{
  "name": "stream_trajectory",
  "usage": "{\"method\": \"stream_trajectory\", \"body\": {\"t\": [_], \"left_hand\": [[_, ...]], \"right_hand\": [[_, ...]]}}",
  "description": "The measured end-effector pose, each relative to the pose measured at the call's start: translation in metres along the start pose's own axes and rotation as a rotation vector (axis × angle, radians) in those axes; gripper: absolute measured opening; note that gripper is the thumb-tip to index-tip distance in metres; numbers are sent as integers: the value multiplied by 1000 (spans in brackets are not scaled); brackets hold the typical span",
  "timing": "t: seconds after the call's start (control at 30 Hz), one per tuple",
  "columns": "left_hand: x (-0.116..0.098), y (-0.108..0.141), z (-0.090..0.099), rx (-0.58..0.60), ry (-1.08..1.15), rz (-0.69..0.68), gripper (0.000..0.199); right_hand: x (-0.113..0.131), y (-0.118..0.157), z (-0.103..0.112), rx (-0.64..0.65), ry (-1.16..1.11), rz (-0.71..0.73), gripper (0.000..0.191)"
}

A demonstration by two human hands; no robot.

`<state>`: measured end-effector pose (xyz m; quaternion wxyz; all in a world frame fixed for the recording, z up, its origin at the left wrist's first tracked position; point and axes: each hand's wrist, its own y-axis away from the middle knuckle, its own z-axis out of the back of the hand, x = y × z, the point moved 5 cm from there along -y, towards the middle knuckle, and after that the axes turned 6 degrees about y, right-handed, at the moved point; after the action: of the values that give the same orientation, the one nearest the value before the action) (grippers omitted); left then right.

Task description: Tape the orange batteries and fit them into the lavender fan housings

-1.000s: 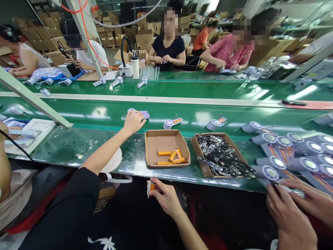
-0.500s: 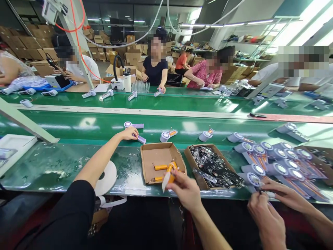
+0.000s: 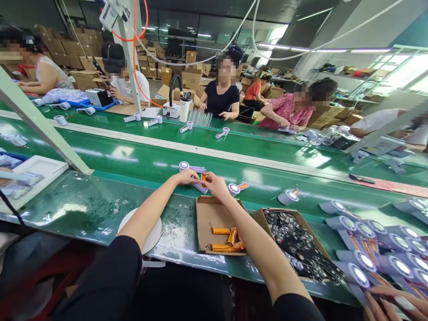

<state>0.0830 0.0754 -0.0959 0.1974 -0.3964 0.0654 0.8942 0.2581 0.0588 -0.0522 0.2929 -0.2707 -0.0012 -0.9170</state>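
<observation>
Over the near belt, my left hand (image 3: 187,177) grips a lilac handheld fan housing (image 3: 201,188), its handle pointing toward me. My right hand (image 3: 215,184) is closed on an orange cylindrical battery (image 3: 203,178) and presses it at that handle; my fingers hide part of both. Just behind lies another lilac fan (image 3: 183,166). Below my right forearm, a shallow cardboard box (image 3: 201,218) contains several orange batteries (image 3: 220,231). To the right of my hands, a fan with an orange battery in its handle (image 3: 234,189) rests on the belt.
A carton of black circuit boards (image 3: 294,236) stands right of my forearm. Many fans (image 3: 364,258) crowd the right side, near a co-worker's hand (image 3: 397,305). A white tape roll (image 3: 152,234) lies under my left forearm. A slanted post (image 3: 50,129) rises at left. Several people sit across the belt.
My right hand has carried the battery from above the box up to the housing in my left hand. My view has turned. The person opposite has let go of a fan on the far belt.
</observation>
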Motion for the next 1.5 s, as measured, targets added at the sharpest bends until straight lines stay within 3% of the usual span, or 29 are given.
{"method": "stream_trajectory", "body": {"t": [0.37,0.73,0.87,0.97,1.03,1.13,1.27,1.4,1.5], "left_hand": [[-8,-10,-16,-243,-4,239,27],[-23,-17,-22,-270,109,273,27],[-32,-4,-17,-283,174,267,25],[-42,29,-10,-309,198,234,44],[-50,64,-6,-312,212,207,49],[-62,137,1,-293,178,159,41],[-81,245,0,-177,-79,58,34],[-70,326,-17,-161,-283,144,40],[-55,353,-31,-168,-333,251,54]], "right_hand": [[-1,-3,-10,275,460,41,46],[4,-12,-28,540,673,88,42],[6,-10,-27,562,693,150,37],[3,-6,-21,533,690,162,36],[-3,-3,-14,494,694,134,40],[-20,2,0,436,724,51,44],[-38,6,10,470,751,-16,41],[-37,-9,17,495,778,-82,34],[-20,-34,14,406,787,-79,43]]}}
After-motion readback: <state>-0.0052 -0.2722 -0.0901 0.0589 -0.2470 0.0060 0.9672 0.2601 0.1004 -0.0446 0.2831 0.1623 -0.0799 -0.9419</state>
